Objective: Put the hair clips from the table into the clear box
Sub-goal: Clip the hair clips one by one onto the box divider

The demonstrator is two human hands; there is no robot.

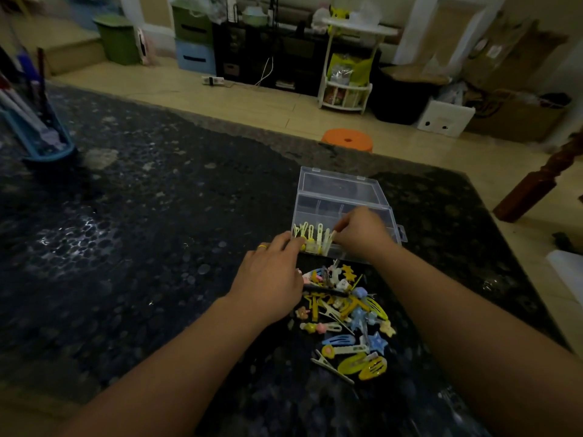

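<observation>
2 bare forearms come in from the bottom of the frame, one from the lower left and one from the lower right, with no sleeves, watch or bracelet on the parts that show. The left hand (271, 275) wears 1 plain gold-coloured ring (262, 246) on a finger, seen just left of the frame's centre. The right hand (362, 234) shows no ring on what is visible of its fingers (342, 227).

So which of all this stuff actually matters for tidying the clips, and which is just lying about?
Part of the job:
clear box, lid open
pale clips in the box
pile of hair clips on the table
left hand and right hand, both at the box

Just lying about:
blue pen holder
orange stool
white shelf rack
</observation>
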